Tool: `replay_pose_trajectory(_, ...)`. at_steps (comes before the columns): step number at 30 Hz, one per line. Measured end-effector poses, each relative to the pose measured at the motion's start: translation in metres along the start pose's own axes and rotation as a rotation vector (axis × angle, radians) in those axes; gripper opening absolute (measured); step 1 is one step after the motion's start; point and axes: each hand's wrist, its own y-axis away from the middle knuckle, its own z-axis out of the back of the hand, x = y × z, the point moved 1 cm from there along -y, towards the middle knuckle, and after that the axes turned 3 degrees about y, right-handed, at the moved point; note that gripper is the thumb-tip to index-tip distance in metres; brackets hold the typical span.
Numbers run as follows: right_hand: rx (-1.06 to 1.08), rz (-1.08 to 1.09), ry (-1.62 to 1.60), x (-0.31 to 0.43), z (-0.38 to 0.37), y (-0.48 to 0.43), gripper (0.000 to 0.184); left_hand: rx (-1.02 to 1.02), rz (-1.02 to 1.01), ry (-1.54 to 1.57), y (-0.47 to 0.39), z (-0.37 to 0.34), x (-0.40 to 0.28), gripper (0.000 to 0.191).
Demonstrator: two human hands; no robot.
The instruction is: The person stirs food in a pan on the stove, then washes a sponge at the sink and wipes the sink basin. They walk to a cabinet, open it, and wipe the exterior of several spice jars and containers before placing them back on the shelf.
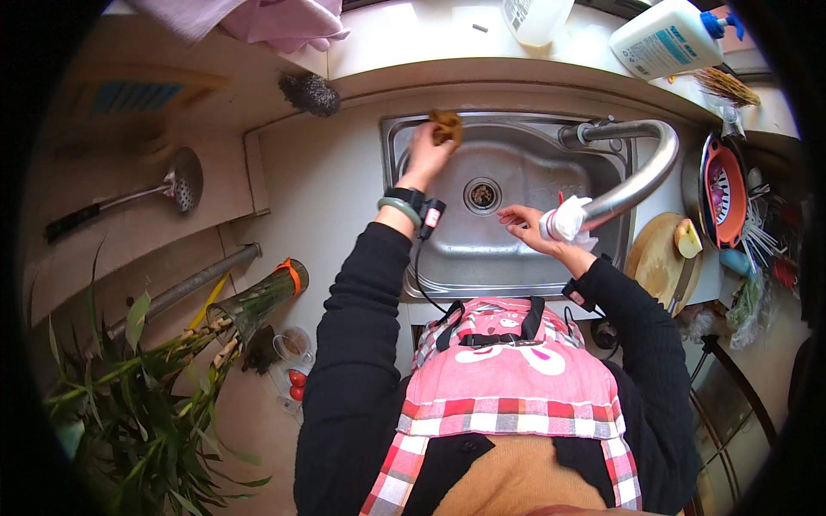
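At the back left corner of the stainless steel sink (535, 164), my left hand (426, 155) grips a crumpled brown cloth (446, 128) against the rim. My right hand (526, 227) hovers over the basin with its fingers apart and nothing visible in them. Part of that hand is hidden by a white cloth (566, 218) wrapped around the mouth of the curved metal faucet (658, 151). Between the hands lies the drain strainer (482, 195), with small scraps inside it.
A cutting board (652, 261) holds a cut apple (688, 240) and a knife (682, 284) on the right. Behind it stands an orange colander (724, 193). To the left are a steel wool pad (310, 95), a skimmer (184, 180) and a vase (258, 306) of leafy stems. A pump bottle (668, 42) stands on the ledge.
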Motion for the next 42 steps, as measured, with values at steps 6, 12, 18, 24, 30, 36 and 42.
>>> replay_pose_trajectory(6, -0.028, -0.047, -0.086, -0.008, 0.011, 0.007, 0.041, 0.567, -0.128, 0.197, 0.039, -0.097, -0.061, 0.035)
replay_pose_trajectory(12, -0.095, -0.255, -0.029, -0.013, 0.025, 0.031, 0.047, 0.519, -0.28, 0.36, 0.034, -0.122, -0.105, 0.057)
replay_pose_trajectory(18, -0.088, -0.243, -0.181, -0.02, 0.02, 0.04, 0.05, 0.483, -0.21, 0.148, 0.01, -0.154, -0.105, 0.064)
replay_pose_trajectory(24, -0.069, -0.232, -0.195, -0.024, 0.015, 0.04, 0.048, 0.326, -0.247, -0.167, 0.009, -0.142, -0.077, 0.053)
replay_pose_trajectory(30, -0.051, -0.128, -0.138, -0.04, 0.015, 0.041, 0.036, 0.137, -0.229, -0.192, 0.018, -0.074, -0.032, 0.052)
replay_pose_trajectory(36, -0.018, 0.012, -0.292, -0.065, 0.007, 0.032, 0.035, -0.18, -0.172, -0.243, 0.033, 0.022, 0.019, 0.049)
replay_pose_trajectory(42, -0.044, -0.279, -0.126, -0.049, -0.006, 0.034, 0.028, -0.213, 0.113, -0.165, 0.084, 0.067, 0.055, 0.048)
